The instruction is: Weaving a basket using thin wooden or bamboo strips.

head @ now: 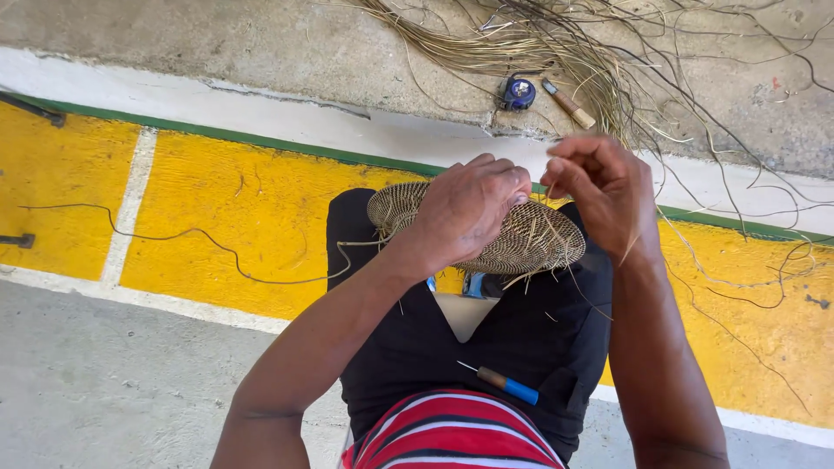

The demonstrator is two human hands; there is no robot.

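A round woven basket base of thin brown fibre rests on my knees, over black trousers. My left hand lies on top of it, fingers curled over its far edge and gripping it. Just to the right, my right hand pinches a thin pale fibre strand between thumb and fingers, right above the weave's far rim. Loose strand ends stick out of the weave's right side. A small awl with a blue and brown handle lies on my right thigh.
A loose heap of long dry fibres spreads over the concrete ahead. Beside it lie a blue tape measure and a wooden-handled knife. A yellow painted band with a green stripe crosses the floor; a thin strand trails left.
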